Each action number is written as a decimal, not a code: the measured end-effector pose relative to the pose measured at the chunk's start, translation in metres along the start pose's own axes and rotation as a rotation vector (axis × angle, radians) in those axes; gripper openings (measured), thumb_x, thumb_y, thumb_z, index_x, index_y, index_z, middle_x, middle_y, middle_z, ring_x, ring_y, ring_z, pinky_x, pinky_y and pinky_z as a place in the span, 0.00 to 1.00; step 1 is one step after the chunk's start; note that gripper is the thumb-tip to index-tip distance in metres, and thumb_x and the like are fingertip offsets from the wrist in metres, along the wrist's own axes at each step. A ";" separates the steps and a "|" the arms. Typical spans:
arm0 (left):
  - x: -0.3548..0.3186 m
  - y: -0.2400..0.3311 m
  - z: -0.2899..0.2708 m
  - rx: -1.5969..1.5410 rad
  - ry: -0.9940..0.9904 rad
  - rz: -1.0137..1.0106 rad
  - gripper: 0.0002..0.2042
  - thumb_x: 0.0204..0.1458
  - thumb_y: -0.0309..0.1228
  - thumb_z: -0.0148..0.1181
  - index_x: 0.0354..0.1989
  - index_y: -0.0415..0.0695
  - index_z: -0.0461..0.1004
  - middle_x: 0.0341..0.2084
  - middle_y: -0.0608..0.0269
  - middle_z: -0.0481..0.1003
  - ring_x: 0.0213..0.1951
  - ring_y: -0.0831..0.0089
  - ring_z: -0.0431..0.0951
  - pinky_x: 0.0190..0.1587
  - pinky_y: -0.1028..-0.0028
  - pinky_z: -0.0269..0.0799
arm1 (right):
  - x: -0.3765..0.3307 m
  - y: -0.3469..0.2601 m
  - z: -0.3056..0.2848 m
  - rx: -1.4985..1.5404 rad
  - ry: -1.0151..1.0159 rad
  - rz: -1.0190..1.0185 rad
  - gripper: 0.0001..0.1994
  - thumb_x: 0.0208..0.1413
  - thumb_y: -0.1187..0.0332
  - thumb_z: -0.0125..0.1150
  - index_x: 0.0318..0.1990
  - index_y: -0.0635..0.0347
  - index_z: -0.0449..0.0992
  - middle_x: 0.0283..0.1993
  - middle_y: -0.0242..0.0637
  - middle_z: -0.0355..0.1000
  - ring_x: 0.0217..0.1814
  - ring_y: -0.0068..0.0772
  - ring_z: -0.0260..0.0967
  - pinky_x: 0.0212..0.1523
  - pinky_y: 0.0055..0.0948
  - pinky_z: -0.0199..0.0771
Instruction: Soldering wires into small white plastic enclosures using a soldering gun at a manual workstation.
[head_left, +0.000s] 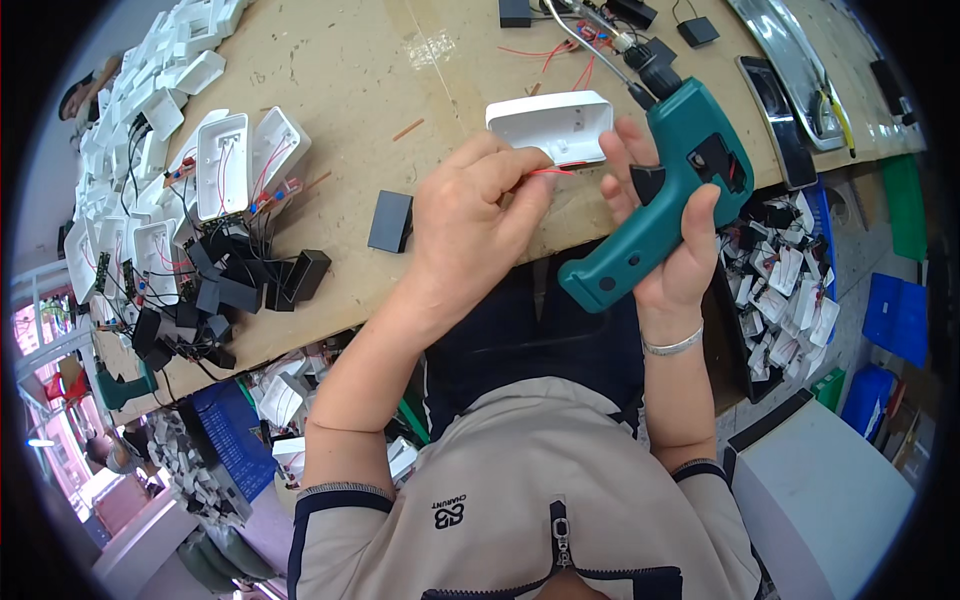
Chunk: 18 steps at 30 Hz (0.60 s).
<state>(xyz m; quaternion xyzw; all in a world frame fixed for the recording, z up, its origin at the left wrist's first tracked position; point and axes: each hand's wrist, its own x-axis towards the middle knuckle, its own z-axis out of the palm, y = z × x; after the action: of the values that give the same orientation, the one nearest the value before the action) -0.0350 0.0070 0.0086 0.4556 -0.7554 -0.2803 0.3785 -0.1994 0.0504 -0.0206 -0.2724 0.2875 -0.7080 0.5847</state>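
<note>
My left hand [465,205] is closed, its thumb and forefinger pinching a thin red wire [560,171] at the near edge of a white plastic housing [545,122]. The housing lies open on the table, its hollow side turned toward me. My right hand [672,275] holds a green soldering gun [640,243] by the grip; the thumb wraps round it while the other fingers are loosely spread near the black trigger. The gun's tip end points away from me, with a curved metal tube beside it. A small black box [388,221] lies left of my left hand.
At left on the table [350,90] are white housings [222,165] with red wires, and a heap of black boxes [240,290]. More white housings fill the far left. A phone [775,120] and a metal tray [790,60] lie at right. Below stands a bin of white parts [785,290].
</note>
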 end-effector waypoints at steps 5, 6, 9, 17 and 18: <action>-0.009 0.001 0.015 -0.043 0.064 0.037 0.03 0.41 0.22 0.60 0.27 0.39 0.76 0.18 0.63 0.70 0.20 0.76 0.69 0.23 0.79 0.63 | 0.007 0.001 0.001 0.017 0.016 0.034 0.37 0.52 0.46 0.48 0.62 0.63 0.47 0.63 0.55 0.46 0.65 0.49 0.47 0.62 0.37 0.55; -0.010 0.000 0.018 -0.009 0.081 0.057 0.03 0.41 0.21 0.60 0.27 0.39 0.76 0.18 0.63 0.69 0.20 0.75 0.69 0.22 0.78 0.63 | 0.007 0.001 0.000 0.018 0.016 0.041 0.37 0.53 0.46 0.48 0.62 0.64 0.47 0.63 0.56 0.46 0.66 0.49 0.46 0.63 0.38 0.53; -0.010 -0.001 0.021 -0.018 0.106 0.047 0.04 0.40 0.21 0.60 0.27 0.39 0.76 0.20 0.63 0.70 0.21 0.75 0.69 0.23 0.79 0.63 | 0.009 0.001 0.000 0.017 0.012 0.054 0.37 0.53 0.46 0.48 0.62 0.64 0.47 0.63 0.56 0.46 0.66 0.50 0.45 0.64 0.38 0.51; -0.003 0.008 0.004 -0.136 -0.101 -0.103 0.05 0.41 0.22 0.60 0.29 0.39 0.76 0.23 0.63 0.70 0.25 0.75 0.70 0.29 0.78 0.64 | 0.011 0.002 -0.004 -0.023 -0.023 0.048 0.38 0.52 0.46 0.49 0.62 0.66 0.47 0.63 0.55 0.46 0.66 0.49 0.45 0.64 0.38 0.50; -0.003 0.009 0.003 -0.105 -0.121 -0.095 0.05 0.41 0.22 0.60 0.28 0.40 0.76 0.23 0.63 0.70 0.25 0.73 0.70 0.29 0.77 0.64 | 0.011 0.002 -0.003 -0.022 -0.024 0.046 0.38 0.52 0.46 0.49 0.62 0.66 0.47 0.63 0.55 0.46 0.66 0.49 0.45 0.64 0.38 0.50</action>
<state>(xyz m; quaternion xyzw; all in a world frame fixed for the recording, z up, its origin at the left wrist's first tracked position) -0.0406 0.0140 0.0132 0.4525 -0.7386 -0.3644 0.3418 -0.2018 0.0399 -0.0233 -0.2807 0.2944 -0.6880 0.6010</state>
